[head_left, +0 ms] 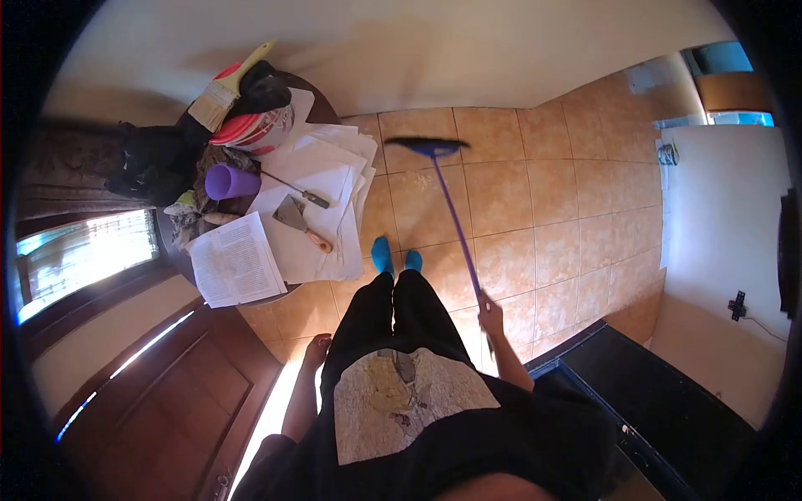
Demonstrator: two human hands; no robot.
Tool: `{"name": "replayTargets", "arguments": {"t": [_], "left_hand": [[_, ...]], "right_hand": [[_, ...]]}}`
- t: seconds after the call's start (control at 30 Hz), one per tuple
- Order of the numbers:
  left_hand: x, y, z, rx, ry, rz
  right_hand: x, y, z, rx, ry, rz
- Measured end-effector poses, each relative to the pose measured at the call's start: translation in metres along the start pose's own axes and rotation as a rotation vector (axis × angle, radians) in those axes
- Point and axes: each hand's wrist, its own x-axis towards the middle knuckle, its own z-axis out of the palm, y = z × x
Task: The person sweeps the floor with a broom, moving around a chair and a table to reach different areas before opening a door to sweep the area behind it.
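Observation:
A broom with a thin purple handle point(458, 221) reaches forward over the tiled floor. Its dark, wide broom head point(428, 145) is smeared by motion, near the foot of the wall. My right hand point(490, 315) is closed around the upper part of the handle. At my left side hangs my left hand point(317, 348), its fingers loosely curled and nothing seen in them. My feet, in blue socks point(383, 254), stand on the tiles between the hands and the broom head.
On the left, a round dark table point(322, 98) bears paper sheets point(234, 259), a scraper point(302, 224), a screwdriver point(296, 190), a purple cup point(231, 182), a bucket point(271, 129) and a paintbrush point(227, 93). A wooden door point(167, 401) is behind left; a black piece of furniture point(643, 392) stands right.

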Motion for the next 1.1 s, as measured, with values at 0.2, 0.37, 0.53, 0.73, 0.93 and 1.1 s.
{"name": "replayTargets", "arguments": {"t": [0.2,0.37,0.53,0.73,0.93,1.1], "left_hand": [[-0.007,0.059,-0.005,-0.041,-0.049,0.057],[-0.018,0.031,-0.015,0.018,0.03,-0.043],[-0.049,0.011,-0.007,-0.007,-0.003,-0.078],[-0.059,0.012,0.029,0.059,-0.086,-0.123],[-0.064,0.028,0.057,-0.074,-0.068,-0.037],[-0.088,0.009,0.061,-0.103,-0.016,-0.025]], "right_hand": [[0.186,-0.059,0.101,0.04,0.232,-0.589],[0.187,-0.125,0.149,-0.113,-0.184,0.024],[0.077,-0.09,0.085,-0.258,-0.263,0.027],[-0.06,0.028,0.022,-0.033,-0.04,-0.039],[-0.055,0.044,-0.014,-0.032,0.081,0.018],[0.115,-0.013,-0.028,0.106,0.103,-0.002]]}}
